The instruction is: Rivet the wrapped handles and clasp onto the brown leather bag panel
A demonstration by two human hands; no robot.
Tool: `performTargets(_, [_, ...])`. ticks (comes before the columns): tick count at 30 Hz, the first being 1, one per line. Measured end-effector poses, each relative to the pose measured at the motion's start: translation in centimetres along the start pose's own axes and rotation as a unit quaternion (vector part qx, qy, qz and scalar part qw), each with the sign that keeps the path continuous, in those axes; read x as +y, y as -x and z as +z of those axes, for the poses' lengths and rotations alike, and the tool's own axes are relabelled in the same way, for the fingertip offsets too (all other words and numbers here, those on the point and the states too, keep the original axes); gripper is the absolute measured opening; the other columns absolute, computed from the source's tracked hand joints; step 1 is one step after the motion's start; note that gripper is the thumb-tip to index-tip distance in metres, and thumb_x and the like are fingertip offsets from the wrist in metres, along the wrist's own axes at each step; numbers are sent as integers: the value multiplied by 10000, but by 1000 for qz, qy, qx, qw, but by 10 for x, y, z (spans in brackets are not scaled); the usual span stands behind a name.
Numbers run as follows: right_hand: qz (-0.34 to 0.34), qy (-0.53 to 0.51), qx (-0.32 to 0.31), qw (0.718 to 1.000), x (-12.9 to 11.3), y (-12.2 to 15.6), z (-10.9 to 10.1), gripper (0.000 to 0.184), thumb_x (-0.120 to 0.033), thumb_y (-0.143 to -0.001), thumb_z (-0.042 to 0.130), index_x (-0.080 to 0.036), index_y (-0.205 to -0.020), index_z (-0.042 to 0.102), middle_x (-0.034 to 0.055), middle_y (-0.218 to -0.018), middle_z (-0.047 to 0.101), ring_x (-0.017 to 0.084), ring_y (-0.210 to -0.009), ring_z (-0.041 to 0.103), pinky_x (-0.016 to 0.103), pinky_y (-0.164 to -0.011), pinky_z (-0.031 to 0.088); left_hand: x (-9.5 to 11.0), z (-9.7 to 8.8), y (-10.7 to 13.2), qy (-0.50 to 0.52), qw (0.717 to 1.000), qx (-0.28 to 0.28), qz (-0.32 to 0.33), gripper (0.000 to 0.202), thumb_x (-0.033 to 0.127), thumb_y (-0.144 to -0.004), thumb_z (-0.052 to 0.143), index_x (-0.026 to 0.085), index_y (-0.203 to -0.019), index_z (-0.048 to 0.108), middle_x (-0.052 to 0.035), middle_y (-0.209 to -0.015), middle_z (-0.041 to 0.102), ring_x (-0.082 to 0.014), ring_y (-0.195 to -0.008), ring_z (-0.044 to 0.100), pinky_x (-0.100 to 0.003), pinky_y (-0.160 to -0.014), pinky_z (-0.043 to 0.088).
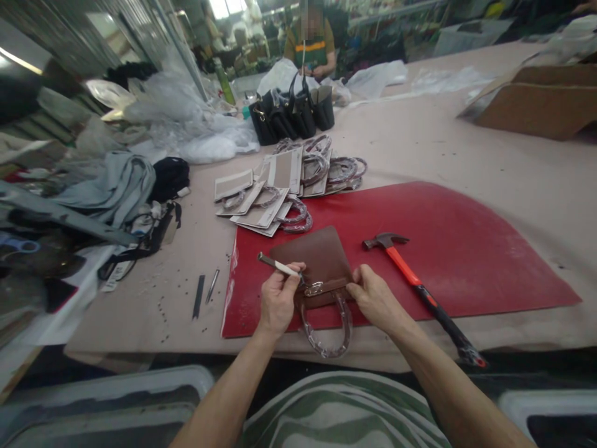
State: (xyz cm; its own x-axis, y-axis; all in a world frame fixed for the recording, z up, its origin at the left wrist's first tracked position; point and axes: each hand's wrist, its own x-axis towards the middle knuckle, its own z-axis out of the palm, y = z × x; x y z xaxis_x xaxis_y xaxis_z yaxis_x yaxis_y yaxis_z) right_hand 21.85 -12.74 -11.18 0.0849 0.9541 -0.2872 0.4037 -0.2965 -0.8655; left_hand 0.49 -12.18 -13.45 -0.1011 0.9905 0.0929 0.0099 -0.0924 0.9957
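A brown leather bag flap [317, 258] with a metal clasp and a wrapped curved handle [326, 330] lies on the near edge of a red cutting mat [466, 249]. My left hand [277, 302] grips a white pen-like tool [280, 266] whose tip points at the clasp. Beside the clasp, my right hand [375, 298] pinches and holds down the flap's right edge. A hammer [420, 289] with an orange and black handle lies on the mat just right of my right hand.
A pile of flaps with handles [289, 183] lies beyond the mat. Black handbags [293, 112] stand farther back, near a seated person [312, 40]. Two thin metal tools [205, 292] lie left of the mat. Clothes and plastic clutter the left; a cardboard box [536, 99] sits at the right.
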Motion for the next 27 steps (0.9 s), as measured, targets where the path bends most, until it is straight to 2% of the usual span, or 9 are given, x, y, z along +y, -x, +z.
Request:
performTargets(4, [36, -188, -66, 979, 1, 10, 12, 363, -464, -692, 640, -235, -908, 460, 4, -713, 625, 177, -594, 585, 312, -591, 454, 11, 24, -1, -2, 999, -31, -11, 213, 346, -916, 657, 171, -1015, 726, -105, -1136, 761, -216, -1036, 714, -327, -910, 570])
performTargets(6, [49, -272, -88, 957, 2, 14, 18, 459, -466, -617, 743, -206, -934, 537, 33, -783, 657, 162, -622, 583, 307, -613, 465, 14, 28, -2, 6, 999, -45, -21, 205, 331, -900, 664, 170, -1004, 734, -101, -1120, 766, -210, -1006, 718, -309, -872, 576])
performTargets(9, [60, -347, -107, 930, 3, 18, 25, 421, -461, -599, 823, -178, -832, 617, 27, -736, 636, 137, -611, 523, 281, -594, 432, 16, 27, -4, 16, 997, -55, -42, 215, 323, -892, 669, 168, -1021, 743, -96, -1106, 771, -204, -984, 719, -296, -856, 574])
performTargets(11, [63, -369, -110, 921, 5, 18, 29, 391, -471, -627, 835, -171, -776, 633, 6, -668, 594, 119, -574, 458, 262, -556, 385, 17, 24, -4, 21, 997, -63, -49, 226, 321, -896, 667, 168, -1043, 745, -95, -1112, 771, -204, -988, 719, -296, -863, 573])
performTargets(14, [60, -384, -121, 913, 5, 20, 35, 391, -469, -638, 849, -162, -792, 662, -13, -637, 558, 101, -548, 392, 244, -527, 327, 21, 21, -4, 28, 996, -79, -42, 225, 317, -893, 676, 165, -1043, 748, -94, -1101, 774, -207, -999, 721, -301, -885, 572])
performTargets(20, [25, -407, -141, 902, 7, 25, 42, 399, -497, -653, 849, -172, -812, 682, -17, -633, 540, 109, -553, 374, 251, -528, 304, 32, 16, -4, 25, 995, -80, -45, 262, 372, -907, 687, 160, -1045, 757, -95, -1067, 778, -199, -952, 722, -291, -855, 576])
performTargets(27, [-12, -395, -173, 902, 13, 27, 44, 383, -517, -680, 827, -184, -799, 681, -1, -678, 562, 131, -599, 401, 270, -570, 316, 30, 8, 2, 101, 990, -72, -67, 258, 386, -896, 722, 153, -1002, 755, -99, -1058, 777, -195, -943, 723, -306, -902, 564])
